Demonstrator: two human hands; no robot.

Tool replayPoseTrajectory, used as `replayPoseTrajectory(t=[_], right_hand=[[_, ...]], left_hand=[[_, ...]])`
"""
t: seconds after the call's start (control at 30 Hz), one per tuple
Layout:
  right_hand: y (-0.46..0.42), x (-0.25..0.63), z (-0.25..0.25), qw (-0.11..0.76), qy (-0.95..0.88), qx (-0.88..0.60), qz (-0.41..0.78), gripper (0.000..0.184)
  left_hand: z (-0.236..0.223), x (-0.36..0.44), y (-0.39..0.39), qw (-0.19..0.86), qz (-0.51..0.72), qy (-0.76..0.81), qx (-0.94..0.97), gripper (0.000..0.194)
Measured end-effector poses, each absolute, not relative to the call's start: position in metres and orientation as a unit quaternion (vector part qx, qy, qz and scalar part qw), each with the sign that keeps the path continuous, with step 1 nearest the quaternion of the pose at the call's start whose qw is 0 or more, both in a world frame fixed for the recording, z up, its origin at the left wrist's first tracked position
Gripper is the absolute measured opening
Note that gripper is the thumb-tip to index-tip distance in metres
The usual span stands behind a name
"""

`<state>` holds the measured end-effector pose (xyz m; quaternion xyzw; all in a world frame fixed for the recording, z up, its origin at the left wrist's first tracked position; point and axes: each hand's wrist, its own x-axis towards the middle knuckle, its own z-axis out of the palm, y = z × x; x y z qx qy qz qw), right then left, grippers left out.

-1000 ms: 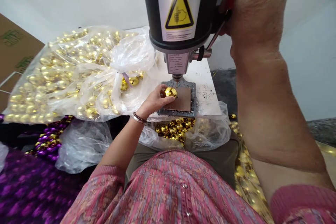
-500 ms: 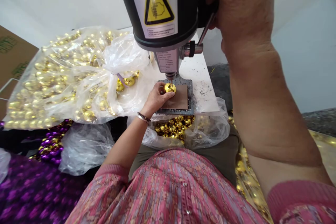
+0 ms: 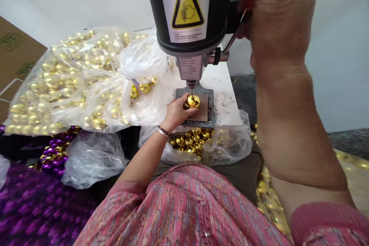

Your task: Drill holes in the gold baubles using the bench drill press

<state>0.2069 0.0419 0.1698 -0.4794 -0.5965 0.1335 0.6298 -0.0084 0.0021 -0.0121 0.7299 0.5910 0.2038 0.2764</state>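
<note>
A shiny gold faceted ball (image 3: 193, 102) sits on a brown board (image 3: 203, 111) beneath the thin drill bit of a black drill press (image 3: 221, 11). My left hand (image 3: 176, 113) closes on the ball from the left, thumb at the front and fingers behind. The bit appears to meet the top of the ball, though its exact depth is too small to tell. At the upper right, my right hand (image 3: 284, 15) wraps around the red-ended lever (image 3: 245, 2) of the press. Its fingertips are mostly hidden.
A large clear bag (image 3: 72, 84) of gold balls covers the white tabletop (image 3: 225, 80) on the left. Dark shavings dot the press base (image 3: 211, 98). An open plastic bag (image 3: 233, 142) of gold balls lies at my lap. Purple balls (image 3: 37, 203) fill the lower left.
The ball has shifted right across the board, from left of the bit to beneath it, with my left hand still holding it. My right hand stays on the lever. The view has swayed.
</note>
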Motion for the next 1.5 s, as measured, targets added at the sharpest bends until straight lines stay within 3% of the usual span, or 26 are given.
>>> replayPoseTrajectory(t=[0.13,0.33,0.47,0.97,1.07,1.2,1.3,1.43,1.5], right_hand=[[0.01,0.199,0.15,0.631,-0.617,-0.469,0.037,0.035],[-0.038,0.206,0.098,0.565,-0.69,-0.435,-0.124,0.011],[-0.041,0.208,0.072,0.571,-0.684,-0.431,-0.143,0.02],[-0.028,0.19,0.021,0.655,-0.624,-0.364,-0.223,0.018],[-0.029,0.186,0.027,0.662,-0.615,-0.361,-0.229,0.022],[-0.015,0.197,0.072,0.658,-0.598,-0.405,-0.213,0.029],[0.009,0.216,0.112,0.623,-0.604,-0.491,-0.072,0.032],[0.034,0.234,0.13,0.619,-0.594,-0.514,-0.004,0.032],[0.04,0.235,0.127,0.639,-0.594,-0.489,0.006,0.032]], left_hand=[[-0.012,-0.007,0.001,0.259,0.183,0.601,0.734,0.074],[-0.011,-0.008,0.001,0.26,0.166,0.599,0.739,0.072],[-0.013,-0.01,0.002,0.279,0.185,0.593,0.733,0.072],[-0.014,-0.006,0.001,0.282,0.191,0.612,0.714,0.076],[-0.017,-0.005,0.002,0.286,0.205,0.61,0.711,0.071],[-0.021,-0.004,0.002,0.313,0.24,0.59,0.704,0.063],[-0.019,-0.01,-0.006,0.357,0.274,0.562,0.694,0.053],[-0.013,-0.036,-0.029,0.407,0.242,0.498,0.726,0.049],[-0.009,-0.052,-0.04,0.425,0.187,0.45,0.763,0.056]])
